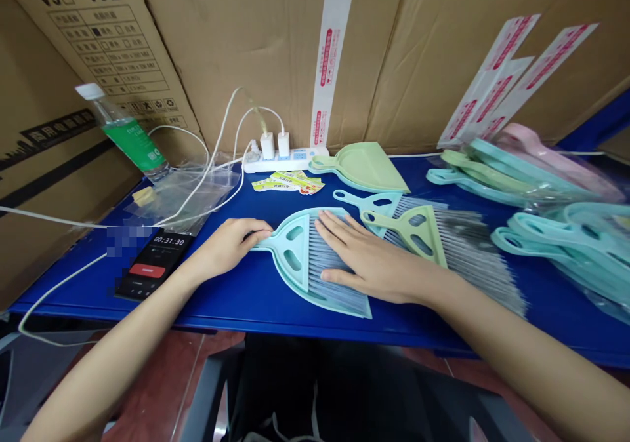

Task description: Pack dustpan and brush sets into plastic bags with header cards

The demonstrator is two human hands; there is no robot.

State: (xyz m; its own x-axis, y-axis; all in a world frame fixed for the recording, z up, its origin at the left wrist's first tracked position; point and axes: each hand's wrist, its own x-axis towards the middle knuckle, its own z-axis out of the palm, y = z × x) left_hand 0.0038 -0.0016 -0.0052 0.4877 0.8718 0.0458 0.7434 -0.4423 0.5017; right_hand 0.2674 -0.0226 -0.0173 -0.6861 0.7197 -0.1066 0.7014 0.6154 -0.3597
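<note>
A light-blue dustpan [290, 281] lies near the table's front edge, with a light-blue brush [295, 248] flat inside it. My left hand [236, 248] pinches the stacked handles at their left end. Spread flat over the grey bristles is my right hand [361, 258], its fingers apart and pressing on them. Just beyond and to the right of it lie a green brush [430, 229] and another blue brush [364, 200], their bristles partly under my right forearm. Farther back, a green dustpan [371, 163] rests on a blue one.
Bagged dustpan sets [581, 252] fill the right side. At the back stand a power strip [295, 160] and cardboard [275, 55]. Colourful packets [288, 181], a bottle [132, 140], clear bags [191, 189], a phone [155, 265] and white cables lie left and centre on the blue table [221, 304].
</note>
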